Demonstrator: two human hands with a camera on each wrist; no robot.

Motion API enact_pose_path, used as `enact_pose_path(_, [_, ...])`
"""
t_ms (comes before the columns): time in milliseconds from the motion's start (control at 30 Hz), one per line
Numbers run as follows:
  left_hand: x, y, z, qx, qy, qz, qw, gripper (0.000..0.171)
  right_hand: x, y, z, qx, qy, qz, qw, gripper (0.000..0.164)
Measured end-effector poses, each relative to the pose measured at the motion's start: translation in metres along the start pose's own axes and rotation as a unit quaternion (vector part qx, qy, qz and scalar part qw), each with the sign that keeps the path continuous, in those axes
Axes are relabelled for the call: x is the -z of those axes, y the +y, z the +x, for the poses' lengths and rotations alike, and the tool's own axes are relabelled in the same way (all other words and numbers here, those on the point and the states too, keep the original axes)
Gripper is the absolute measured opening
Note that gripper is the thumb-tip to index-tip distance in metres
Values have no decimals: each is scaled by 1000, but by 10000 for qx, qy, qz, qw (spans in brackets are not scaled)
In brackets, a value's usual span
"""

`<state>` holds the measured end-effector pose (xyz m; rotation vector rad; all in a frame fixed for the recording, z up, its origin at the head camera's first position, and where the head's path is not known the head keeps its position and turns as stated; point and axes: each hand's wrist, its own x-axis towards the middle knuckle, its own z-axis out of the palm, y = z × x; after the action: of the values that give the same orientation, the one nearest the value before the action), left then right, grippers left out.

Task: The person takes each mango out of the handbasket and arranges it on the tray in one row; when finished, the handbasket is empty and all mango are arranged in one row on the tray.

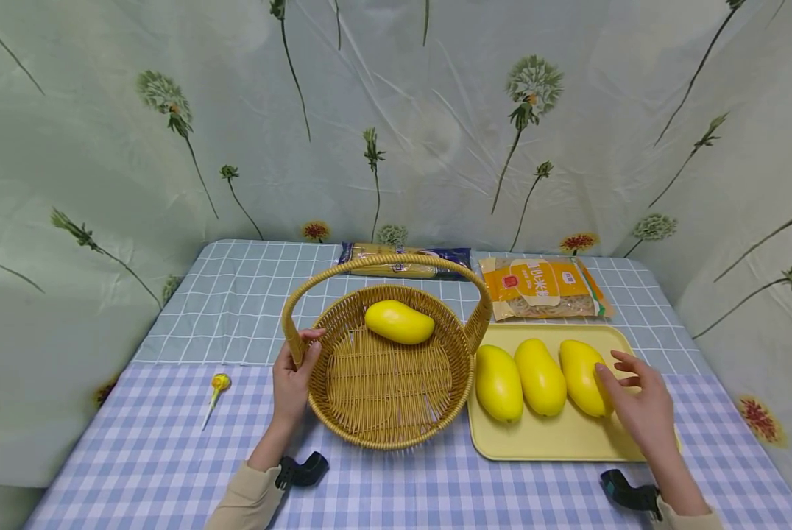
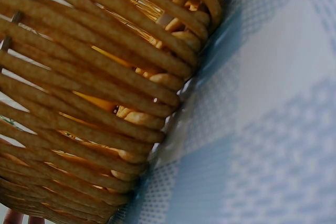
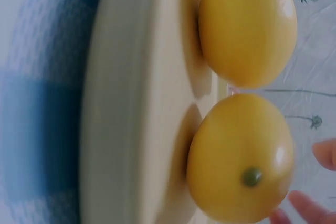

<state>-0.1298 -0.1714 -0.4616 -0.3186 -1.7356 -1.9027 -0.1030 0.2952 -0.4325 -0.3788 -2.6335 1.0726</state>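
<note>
A round wicker basket (image 1: 389,390) with a tall arched handle stands mid-table, one yellow mango (image 1: 399,322) inside it against the back wall. At the basket's left rim, by the foot of the handle, my left hand (image 1: 294,379) grips the edge. The left wrist view is filled by the woven basket wall (image 2: 89,77). On a yellow tray (image 1: 581,442) to the right lie three more mangoes, left (image 1: 499,383), middle (image 1: 540,377) and right (image 1: 584,377). My right hand (image 1: 644,405) reaches over the right mango, fingers spread around its right side; whether they touch it I cannot tell.
Behind the basket lies a blue-ended pack of spaghetti (image 1: 405,261). An orange-labelled bag of noodles (image 1: 545,287) is behind the tray. A yellow lollipop (image 1: 220,383) lies left of the basket on the checked cloth (image 1: 151,442). A floral curtain (image 1: 429,147) hangs along the back.
</note>
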Motion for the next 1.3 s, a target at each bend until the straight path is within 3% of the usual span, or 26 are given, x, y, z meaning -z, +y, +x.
enact_pose_path(100, [0, 0, 0, -4, -6, 3, 10000, 18, -4, -2, -3, 389, 583, 226, 9973, 36])
enact_pose_path(200, [0, 0, 0, 14, -27, 11, 10000, 18, -11, 3, -3, 1005, 1070, 581, 9875, 27])
enact_pose_path(367, [0, 0, 0, 21, -43, -22, 10000, 18, -31, 23, 3, 1767, 1226, 894, 9725, 23])
enact_pose_path(533, [0, 0, -1, 13, -32, -52, 10000, 17, -50, 29, 8, 1979, 725, 1106, 9713, 27])
enact_pose_path(633, [0, 1, -1, 19, -23, -41, 10000, 17, -45, -11, -6, 2063, 312, 1353, 9686, 24])
enact_pose_path(767, [0, 1, -1, 28, -24, -23, 10000, 17, -31, -76, -30, 2405, -138, 1566, 9578, 21])
enact_pose_path(900, [0, 1, 0, 20, -18, -38, 10000, 17, -28, -110, -39, 2956, -573, 1751, 9374, 26])
enact_pose_path(1000, [0, 1, 0, 20, -7, -58, 10000, 17, -28, -128, -43, 3145, -954, 2012, 9228, 30])
enact_pose_path(1133, [0, 1, -1, 40, -6, -81, 10000, 17, -42, -133, -39, 3401, -1295, 2264, 9035, 34])
enact_pose_path(1300, [0, 1, 0, 9, -27, -72, 10000, 18, -61, -138, -34, 3886, -1480, 2606, 8713, 37])
